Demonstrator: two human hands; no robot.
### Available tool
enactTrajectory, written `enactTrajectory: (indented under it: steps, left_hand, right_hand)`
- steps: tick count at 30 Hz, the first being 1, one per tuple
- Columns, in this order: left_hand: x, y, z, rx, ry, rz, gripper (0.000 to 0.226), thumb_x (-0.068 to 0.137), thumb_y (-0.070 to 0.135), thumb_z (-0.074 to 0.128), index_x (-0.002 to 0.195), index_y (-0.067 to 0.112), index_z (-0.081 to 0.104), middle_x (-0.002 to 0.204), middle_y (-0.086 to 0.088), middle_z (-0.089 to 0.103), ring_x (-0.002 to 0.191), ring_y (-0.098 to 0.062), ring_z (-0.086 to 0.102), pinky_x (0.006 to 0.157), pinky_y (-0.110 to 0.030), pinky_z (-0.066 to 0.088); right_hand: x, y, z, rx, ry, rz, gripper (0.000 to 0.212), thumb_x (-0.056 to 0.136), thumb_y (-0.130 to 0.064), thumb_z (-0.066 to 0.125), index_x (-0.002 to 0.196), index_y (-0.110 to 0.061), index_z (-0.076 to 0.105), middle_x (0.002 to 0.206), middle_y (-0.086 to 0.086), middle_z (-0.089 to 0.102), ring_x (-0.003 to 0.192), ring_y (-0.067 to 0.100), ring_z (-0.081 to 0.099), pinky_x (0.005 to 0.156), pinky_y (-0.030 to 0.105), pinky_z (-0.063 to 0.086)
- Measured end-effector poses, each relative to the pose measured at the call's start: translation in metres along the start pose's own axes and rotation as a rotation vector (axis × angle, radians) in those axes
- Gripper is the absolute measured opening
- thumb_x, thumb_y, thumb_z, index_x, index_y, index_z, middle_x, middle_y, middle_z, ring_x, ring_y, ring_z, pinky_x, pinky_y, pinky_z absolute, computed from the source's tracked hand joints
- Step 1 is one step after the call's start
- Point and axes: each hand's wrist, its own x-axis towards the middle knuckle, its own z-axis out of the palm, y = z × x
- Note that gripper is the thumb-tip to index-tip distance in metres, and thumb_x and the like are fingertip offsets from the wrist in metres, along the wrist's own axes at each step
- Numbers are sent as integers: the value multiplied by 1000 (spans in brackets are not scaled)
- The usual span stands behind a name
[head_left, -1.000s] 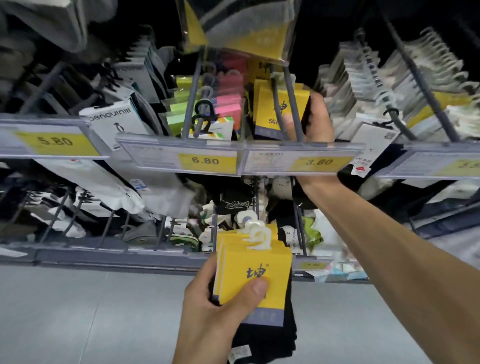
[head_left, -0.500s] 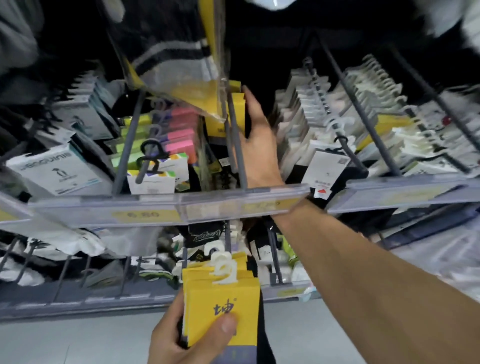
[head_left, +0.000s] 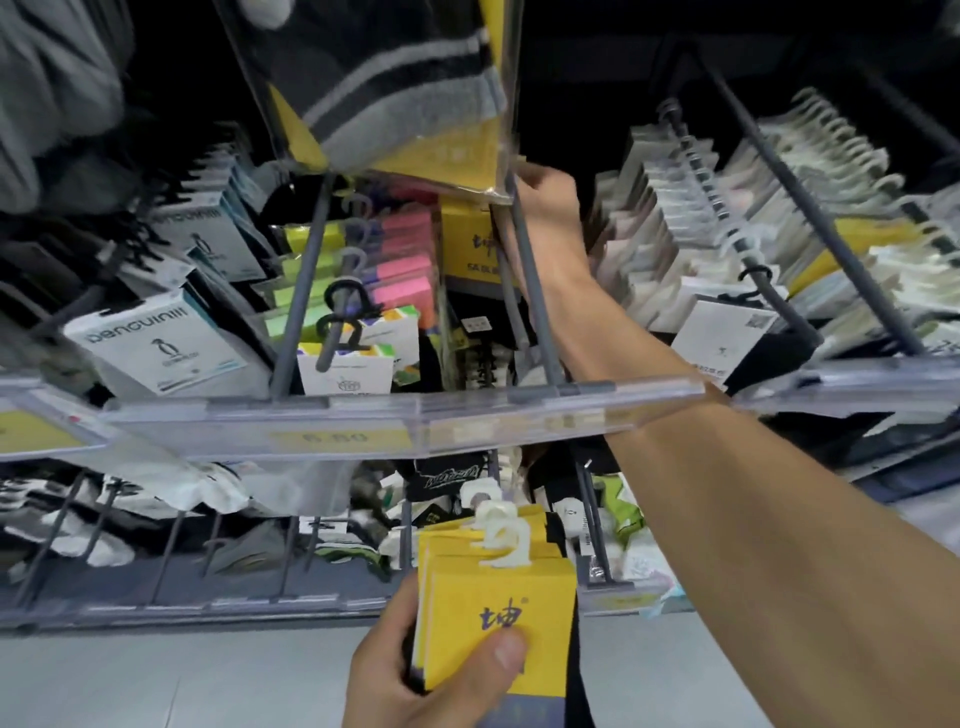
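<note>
Nearest the camera, well below the clear price rail, the left hand grips a stack of yellow sock packs. Its thumb presses flat on the front card under the blue printed character, and its fingers wrap round the stack's left edge. The stack stands upright, with dark socks hanging from its lower right side. Its white hooks fan out from the top edge, pointing up toward the rail without touching it.

The right forearm crosses in front of the rail's right end. Above and behind the rail, the right hand sits against the grey peg that runs back from the rail. A hung yellow pack with the same character hangs just left of that hand, touching or nearly touching its palm side. The fingers curl at the pack's top corner. The striped sock pack dangling high over the rail covers the fingertips, so I cannot tell whether the hand actually grasps anything.

Further along above the rail, pink and green packs hang left of the yellow one. A penguin pack lies beyond them toward the rail's left end. White-carded packs crowd the pegs past its right end.
</note>
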Motion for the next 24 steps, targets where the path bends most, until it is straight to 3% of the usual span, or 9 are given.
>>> enactTrajectory:
  steps: [3, 6, 8, 11, 14, 16, 19, 24]
  left_hand:
    - [4, 4, -3, 37, 23, 2, 77, 6, 51, 91, 82, 42, 78, 70, -10, 76, 56, -16, 72, 47, -14, 51]
    - [8, 5, -2, 26, 44, -11, 54, 26, 38, 80, 80, 43, 78, 71, -9, 77, 58, -16, 73, 49, -14, 52]
    - [8, 3, -3, 13, 36, -10, 59, 23, 38, 84, 81, 42, 78, 73, -9, 77, 59, -17, 74, 49, -15, 52]
    - [10, 1, -2, 6, 34, 13, 83, 5, 60, 91, 84, 38, 79, 73, -11, 77, 59, -18, 74, 48, -16, 52]
    - [11, -4, 1, -19, 67, -5, 86, -2, 64, 88, 79, 36, 80, 70, -13, 76, 55, -18, 73, 44, -16, 51]
    - [12, -5, 7, -7, 72, 2, 86, -1, 66, 87, 80, 36, 80, 69, -13, 76, 54, -17, 72, 44, -16, 51]
    - [12, -4, 16, -7, 83, -15, 88, -3, 65, 87, 79, 33, 81, 68, -14, 75, 51, -19, 71, 42, -17, 50]
    - [14, -1, 22, -2, 66, 7, 87, 0, 66, 87, 80, 35, 80, 70, -12, 76, 56, -18, 73, 45, -16, 51]
  right_hand:
    - [3, -5, -2, 55, -42, 20, 50, 99, -4, 51, 50, -16, 45, 27, -14, 42, 31, -5, 43, 40, 11, 31]
    - [3, -6, -2, 111, -76, 6, 47, 101, -2, 45, 56, -13, 46, 37, -8, 48, 29, -6, 44, 39, 8, 33]
    - [2, -1, 0, 133, -90, -2, 43, 101, -5, 46, 59, -14, 46, 49, -5, 49, 33, -4, 45, 42, 10, 36]
    - [3, 0, -2, 248, -10, 58, 49, 97, -9, 54, 49, -17, 48, 36, -12, 47, 40, 2, 46, 51, 20, 39]
    - [7, -4, -8, 244, 52, 45, 65, 94, -14, 60, 30, -16, 49, 32, -15, 44, 34, -2, 43, 48, 17, 38]
    - [10, -7, -12, 222, 65, 38, 58, 91, -17, 64, 35, -16, 49, 32, -15, 42, 33, 0, 43, 47, 16, 38]
    - [12, -8, -14, 232, 71, 47, 49, 87, -20, 70, 42, -18, 51, 39, -15, 49, 53, 10, 53, 59, 23, 41]
    - [10, -11, -17, 146, -2, -9, 27, 91, -24, 66, 70, -9, 61, 66, 6, 52, 63, 19, 54, 68, 33, 44]
